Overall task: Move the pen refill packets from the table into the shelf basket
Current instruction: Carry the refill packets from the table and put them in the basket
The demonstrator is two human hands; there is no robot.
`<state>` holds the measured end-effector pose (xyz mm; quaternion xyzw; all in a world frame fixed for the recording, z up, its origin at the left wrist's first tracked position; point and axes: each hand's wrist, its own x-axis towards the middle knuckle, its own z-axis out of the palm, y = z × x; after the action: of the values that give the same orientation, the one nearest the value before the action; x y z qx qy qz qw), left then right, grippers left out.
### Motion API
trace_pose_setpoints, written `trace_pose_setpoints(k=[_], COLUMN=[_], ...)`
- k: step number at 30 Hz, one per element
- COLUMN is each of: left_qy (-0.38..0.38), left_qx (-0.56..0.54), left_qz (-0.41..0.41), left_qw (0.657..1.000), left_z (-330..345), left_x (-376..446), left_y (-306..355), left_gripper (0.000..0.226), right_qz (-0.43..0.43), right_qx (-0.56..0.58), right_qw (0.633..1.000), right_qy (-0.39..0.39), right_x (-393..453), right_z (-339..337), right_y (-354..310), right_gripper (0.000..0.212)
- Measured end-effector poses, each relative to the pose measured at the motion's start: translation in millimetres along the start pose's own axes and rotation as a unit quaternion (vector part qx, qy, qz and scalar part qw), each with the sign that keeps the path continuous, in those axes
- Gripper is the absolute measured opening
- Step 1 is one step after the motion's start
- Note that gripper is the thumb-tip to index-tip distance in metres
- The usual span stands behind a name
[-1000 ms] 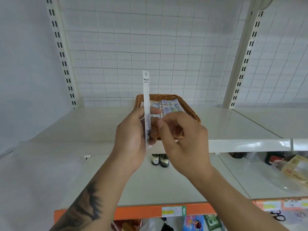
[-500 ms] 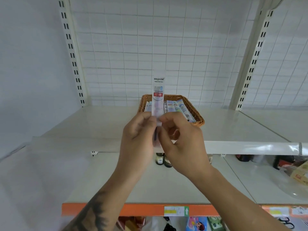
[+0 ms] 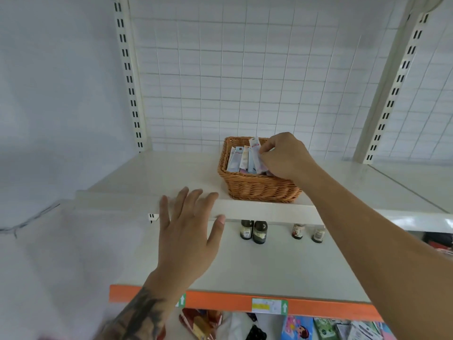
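Orange-edged lower shelf [image 3: 318, 309] lies nearest; above it the left hand [image 3: 188, 231] spreads flat and empty, likely steadying. Farther back, the right hand [image 3: 285, 157] pinches a slim pale refill packet [image 3: 256, 153], lowering it among others inside the woven wicker basket [image 3: 259, 188].

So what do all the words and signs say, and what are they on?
Nothing here can be read as words.
Orange shelf strip: two white up arrows on green; the price tag between them is too blurred.
Bottles under the top shelf: labels too small to read.
Packets in the basket, and the one the right hand grips: print too blurred.
Left hand: empty.
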<state>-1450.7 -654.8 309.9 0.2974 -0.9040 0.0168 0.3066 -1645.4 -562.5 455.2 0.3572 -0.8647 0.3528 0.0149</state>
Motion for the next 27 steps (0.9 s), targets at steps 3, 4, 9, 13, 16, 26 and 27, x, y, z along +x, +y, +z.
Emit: trace_pose_setpoints(k=[3, 4, 9, 13, 16, 26, 27], left_qy=[-0.002, -0.005, -0.021, -0.050, -0.094, -0.191, -0.207], left_qx=[-0.005, -0.003, 0.020, 0.014, -0.037, 0.026, 0.040], left_qz=[-0.006, -0.007, -0.011, -0.042, -0.087, -0.274, -0.292], left_qw=[1.000, 1.000, 1.000, 0.998, 0.991, 0.942, 0.933], left_z=[0.9, 0.4, -2.8, -7.0, -9.0, -16.9, -18.5], left_x=[-4.0, -6.9, -16.9, -40.1, -77.0, -277.6, -300.2], left_y=[-0.9, -1.1, -0.3, 15.8, 33.6, 47.9, 46.0], left_gripper=[0.053, 0.056, 0.065, 0.067, 0.063, 0.070, 0.069], right_qz=[0.003, -0.003, -0.122, -0.239, -0.271, -0.343, -0.352], right_qx=[-0.031, -0.028, -0.020, -0.049, -0.109, -0.045, -0.039], right_qw=[0.999, 0.999, 0.980, 0.946, 0.934, 0.934, 0.928], right_qy=[0.009, 0.022, 0.155, 0.215, 0.206, -0.084, -0.119], right_x=[-4.2, -7.2, -35.2, -86.3, -127.8, -271.1, -287.6], right_z=[1.6, 1.2, 5.7, 27.7, 52.9, 185.7, 197.3], right_y=[-0.9, -0.8, 15.6, 49.6, 83.7, 154.2, 155.9], right_gripper=[0.020, 0.021, 0.017, 0.035, 0.046, 0.053, 0.055])
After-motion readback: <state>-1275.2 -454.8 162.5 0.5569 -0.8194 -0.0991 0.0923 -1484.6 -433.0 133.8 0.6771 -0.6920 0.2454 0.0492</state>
